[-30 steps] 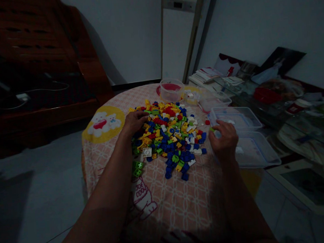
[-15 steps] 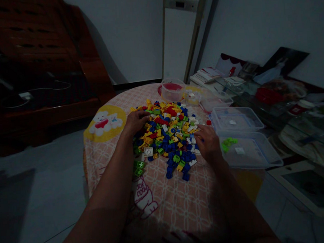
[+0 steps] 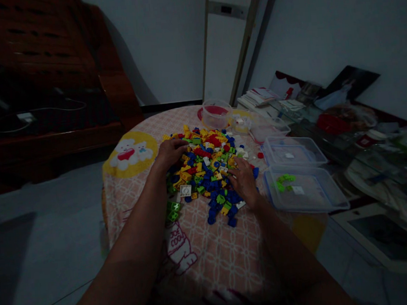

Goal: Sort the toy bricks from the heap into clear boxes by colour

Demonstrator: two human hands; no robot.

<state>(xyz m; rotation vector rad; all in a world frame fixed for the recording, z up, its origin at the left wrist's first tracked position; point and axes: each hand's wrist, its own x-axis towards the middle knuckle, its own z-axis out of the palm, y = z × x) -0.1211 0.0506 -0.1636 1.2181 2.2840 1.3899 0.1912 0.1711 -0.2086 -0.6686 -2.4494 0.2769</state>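
A heap of mixed toy building bricks [image 3: 201,171] in blue, yellow, red, green and white covers the middle of the round table. At the heap's left edge lies my left hand [image 3: 171,153], its fingers stretched over the bricks. My right hand [image 3: 244,181] is on the right side of the heap, fingers apart and touching bricks; no brick shows in its grip. A white square brick [image 3: 185,191] and green bricks [image 3: 173,211] lie by the near left edge. One red brick [image 3: 260,155] sits apart on the right.
Two clear plastic trays [image 3: 327,199] stand at the table's right side; the nearer one holds lime green bricks [image 3: 285,182]. A clear round tub [image 3: 217,115] is at the back. A cluttered glass-topped table [image 3: 313,131] stands at right, a wooden bench [image 3: 119,91] at left.
My right hand has moved left, further over the heap, and its fingers have spread. The left hand has stayed in place. The view has shifted slightly.
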